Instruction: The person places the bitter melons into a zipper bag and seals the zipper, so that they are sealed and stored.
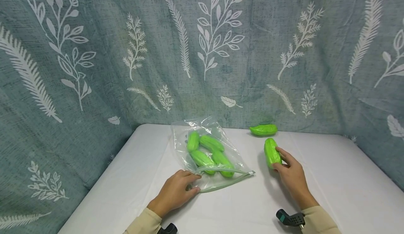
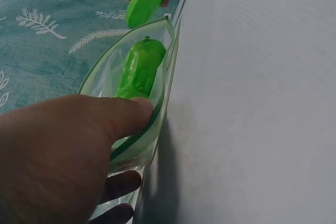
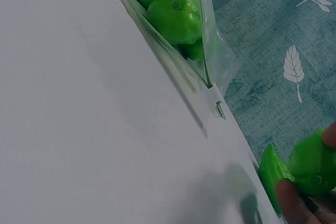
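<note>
A clear zip bag (image 1: 206, 183) lies on the table with its mouth parted toward me. Several bright green, ridged gourds (image 1: 210, 143) are inside it. My left hand (image 1: 176, 192) holds the left end of the bag's mouth; in the left wrist view its thumb (image 2: 131, 116) lies over the rim, with fingers below. To the right of the bag, my right hand (image 1: 291, 178) grips another green gourd (image 1: 271, 152) between thumb and fingers, apart from the bag. Behind it, one more gourd (image 1: 263, 130) rests near the table's far edge.
The white-covered table (image 1: 240, 206) ends at a patterned green-blue curtain (image 1: 189, 52) behind and at the sides. A white slider (image 1: 251, 172) sits at the right end of the bag's zip. Dark wrist devices (image 1: 290, 218) show at both sleeves.
</note>
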Available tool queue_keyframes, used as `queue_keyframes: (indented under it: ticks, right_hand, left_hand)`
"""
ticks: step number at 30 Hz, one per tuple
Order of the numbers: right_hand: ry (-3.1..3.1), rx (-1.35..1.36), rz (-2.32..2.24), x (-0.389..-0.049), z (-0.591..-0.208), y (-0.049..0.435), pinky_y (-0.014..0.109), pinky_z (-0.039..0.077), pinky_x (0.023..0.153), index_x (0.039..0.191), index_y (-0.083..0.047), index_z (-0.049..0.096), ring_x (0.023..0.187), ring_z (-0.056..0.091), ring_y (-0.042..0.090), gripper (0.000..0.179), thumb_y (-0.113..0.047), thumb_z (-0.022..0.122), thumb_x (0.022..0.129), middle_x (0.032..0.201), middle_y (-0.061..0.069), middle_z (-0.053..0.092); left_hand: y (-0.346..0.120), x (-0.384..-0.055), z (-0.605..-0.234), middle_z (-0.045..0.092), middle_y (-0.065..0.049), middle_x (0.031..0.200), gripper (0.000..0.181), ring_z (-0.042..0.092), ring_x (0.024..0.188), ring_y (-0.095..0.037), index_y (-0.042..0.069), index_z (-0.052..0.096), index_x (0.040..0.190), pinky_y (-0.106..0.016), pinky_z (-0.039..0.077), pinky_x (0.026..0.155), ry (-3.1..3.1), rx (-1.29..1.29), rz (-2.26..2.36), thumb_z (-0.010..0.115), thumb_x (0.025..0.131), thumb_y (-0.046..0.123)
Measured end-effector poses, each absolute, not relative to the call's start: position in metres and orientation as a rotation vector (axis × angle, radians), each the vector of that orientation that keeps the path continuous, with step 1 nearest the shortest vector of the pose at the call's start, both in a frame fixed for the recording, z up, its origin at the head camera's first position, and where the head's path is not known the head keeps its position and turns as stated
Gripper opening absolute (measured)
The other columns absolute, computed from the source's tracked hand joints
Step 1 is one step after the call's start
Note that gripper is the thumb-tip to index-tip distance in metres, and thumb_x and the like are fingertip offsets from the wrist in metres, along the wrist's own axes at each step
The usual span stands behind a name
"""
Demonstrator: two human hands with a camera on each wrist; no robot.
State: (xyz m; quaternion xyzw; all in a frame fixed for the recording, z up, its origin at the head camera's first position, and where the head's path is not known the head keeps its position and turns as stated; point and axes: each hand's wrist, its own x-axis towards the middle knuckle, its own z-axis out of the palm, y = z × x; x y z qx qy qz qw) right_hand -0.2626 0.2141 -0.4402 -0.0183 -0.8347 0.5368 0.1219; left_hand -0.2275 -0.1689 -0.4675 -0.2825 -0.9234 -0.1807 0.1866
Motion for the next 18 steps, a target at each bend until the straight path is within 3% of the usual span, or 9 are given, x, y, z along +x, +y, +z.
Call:
queue_keyframes:
  ticks: [5,13,18]
  right_hand:
    - [-2.416,-0.027,1.62,-0.2618,-0.4411,0.2132,0.026,0.055,0.08,0.156,-0.011,0.036,0.12,0.057,0.042,0.065,-0.006,0.058,0.095,0.153,0.031,0.034]
    - [-2.363,0.032,1.735,-0.2607,-0.4445,0.2141,0.028,0.056,0.082,0.156,-0.008,0.035,0.126,0.047,0.042,0.065,0.0,0.052,0.094,0.154,0.029,0.031]
    - [-2.341,0.091,1.793,-0.2571,-0.4443,0.2134,0.03,0.056,0.083,0.155,-0.006,0.036,0.127,0.044,0.039,0.058,-0.005,0.053,0.099,0.151,0.031,0.034]
  left_hand:
    - [-0.169,-0.2272,-0.4669,0.069,0.005,0.109,0.034,0.061,0.099,-0.015,0.02,0.074,0.119,-0.036,0.053,0.082,-2.599,-0.801,-0.508,0.077,0.087,0.033]
    - [-0.1688,-0.2273,-0.4661,0.07,0.005,0.109,0.035,0.062,0.099,-0.015,0.019,0.074,0.12,-0.036,0.053,0.082,-2.601,-0.806,-0.518,0.077,0.088,0.032]
    - [-0.1689,-0.2273,-0.4665,0.07,0.005,0.11,0.035,0.062,0.099,-0.014,0.02,0.073,0.121,-0.036,0.053,0.083,-2.603,-0.801,-0.509,0.076,0.088,0.033]
